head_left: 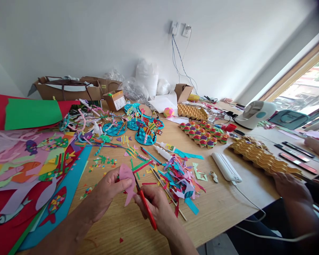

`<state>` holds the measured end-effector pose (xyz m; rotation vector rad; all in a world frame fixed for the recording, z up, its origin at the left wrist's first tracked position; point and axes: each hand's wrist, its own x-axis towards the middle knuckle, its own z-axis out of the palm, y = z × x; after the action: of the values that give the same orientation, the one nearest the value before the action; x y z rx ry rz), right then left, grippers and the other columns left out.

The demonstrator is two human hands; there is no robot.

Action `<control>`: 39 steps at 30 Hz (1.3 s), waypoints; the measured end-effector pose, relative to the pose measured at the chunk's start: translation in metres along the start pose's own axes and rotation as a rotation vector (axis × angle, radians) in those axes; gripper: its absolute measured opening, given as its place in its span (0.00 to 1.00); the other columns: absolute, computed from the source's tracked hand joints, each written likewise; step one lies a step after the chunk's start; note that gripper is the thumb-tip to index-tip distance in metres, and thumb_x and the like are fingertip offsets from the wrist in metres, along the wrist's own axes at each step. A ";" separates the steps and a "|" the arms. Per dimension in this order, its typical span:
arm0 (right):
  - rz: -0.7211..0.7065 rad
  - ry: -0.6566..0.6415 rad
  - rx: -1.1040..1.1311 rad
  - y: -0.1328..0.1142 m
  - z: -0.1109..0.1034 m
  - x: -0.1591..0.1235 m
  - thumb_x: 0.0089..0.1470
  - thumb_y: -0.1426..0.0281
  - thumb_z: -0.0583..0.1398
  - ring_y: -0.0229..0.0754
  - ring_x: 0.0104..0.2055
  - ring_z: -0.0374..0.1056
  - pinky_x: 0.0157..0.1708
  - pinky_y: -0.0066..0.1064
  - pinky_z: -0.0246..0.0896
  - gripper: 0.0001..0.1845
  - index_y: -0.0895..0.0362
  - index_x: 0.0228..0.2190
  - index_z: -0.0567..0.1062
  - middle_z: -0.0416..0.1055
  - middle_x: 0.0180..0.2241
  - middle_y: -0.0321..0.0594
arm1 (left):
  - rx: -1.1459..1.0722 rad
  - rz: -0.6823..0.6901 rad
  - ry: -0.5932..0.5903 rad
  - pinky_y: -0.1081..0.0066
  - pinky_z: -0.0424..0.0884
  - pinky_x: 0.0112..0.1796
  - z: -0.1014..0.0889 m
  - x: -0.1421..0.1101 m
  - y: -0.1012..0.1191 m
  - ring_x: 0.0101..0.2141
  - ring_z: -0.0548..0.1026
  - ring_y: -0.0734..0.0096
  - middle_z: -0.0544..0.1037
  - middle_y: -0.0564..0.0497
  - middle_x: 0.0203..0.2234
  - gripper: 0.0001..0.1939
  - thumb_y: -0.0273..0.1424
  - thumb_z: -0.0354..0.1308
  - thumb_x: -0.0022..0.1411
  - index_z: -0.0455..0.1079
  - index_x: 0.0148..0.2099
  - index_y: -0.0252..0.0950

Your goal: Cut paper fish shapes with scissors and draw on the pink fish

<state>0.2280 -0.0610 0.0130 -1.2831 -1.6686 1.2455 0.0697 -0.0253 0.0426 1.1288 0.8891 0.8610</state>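
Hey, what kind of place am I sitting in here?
Probably a craft room or small workshop: your right hand holds red-handled scissors at pink paper, with glue bottles and a heap of paper scraps on the table.

Left hand (110, 187) and red-handled scissors (146, 205) at pink paper (127, 180).

Bare left hand (108, 187) and bare right hand (155, 205): the left thumb (124, 185) ends in a short nail. Behind the fingers, each palm narrows to a bare wrist; farther back from the fingers, the left forearm (66, 226) and right forearm (182, 235) are uncovered and broaden smoothly.
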 end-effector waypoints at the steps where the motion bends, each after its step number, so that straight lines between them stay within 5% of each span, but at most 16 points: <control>1: -0.001 0.001 0.000 0.001 0.000 0.000 0.52 0.57 0.56 0.30 0.19 0.43 0.17 0.24 0.37 0.22 0.58 0.15 0.59 0.48 0.14 0.28 | 0.002 -0.001 0.002 0.76 0.62 0.28 0.000 0.000 -0.001 0.24 0.64 0.75 0.68 0.57 0.20 0.06 0.32 0.57 0.52 0.66 0.26 0.36; 11: -0.013 0.024 -0.006 0.004 0.001 0.002 0.51 0.58 0.57 0.30 0.19 0.42 0.18 0.24 0.36 0.22 0.57 0.15 0.58 0.47 0.14 0.28 | 0.028 0.015 0.026 0.76 0.62 0.29 0.000 -0.002 -0.002 0.26 0.62 0.74 0.67 0.57 0.22 0.07 0.33 0.57 0.54 0.65 0.28 0.36; 18: 0.017 0.022 0.026 0.003 0.002 0.001 0.51 0.59 0.57 0.30 0.18 0.44 0.16 0.23 0.37 0.22 0.57 0.15 0.59 0.49 0.14 0.28 | 0.076 0.105 0.162 0.77 0.59 0.26 0.002 0.002 -0.003 0.24 0.59 0.76 0.62 0.58 0.21 0.08 0.34 0.54 0.56 0.63 0.27 0.37; 27: 0.023 -0.004 0.065 0.001 0.001 -0.001 0.54 0.60 0.53 0.30 0.16 0.48 0.15 0.22 0.41 0.20 0.57 0.17 0.60 0.53 0.13 0.28 | 0.059 0.102 0.067 0.77 0.57 0.21 0.007 0.001 -0.004 0.21 0.60 0.76 0.63 0.57 0.18 0.10 0.33 0.51 0.57 0.61 0.25 0.37; 39: 0.024 -0.009 0.113 -0.002 0.002 -0.002 0.52 0.58 0.55 0.30 0.15 0.50 0.15 0.22 0.42 0.20 0.58 0.18 0.61 0.53 0.13 0.28 | 0.101 0.141 0.100 0.75 0.59 0.24 0.011 0.000 -0.003 0.21 0.59 0.76 0.62 0.57 0.19 0.10 0.31 0.51 0.57 0.61 0.25 0.37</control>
<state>0.2258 -0.0633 0.0140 -1.2334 -1.5700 1.3422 0.0798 -0.0297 0.0418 1.2561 0.9519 1.0042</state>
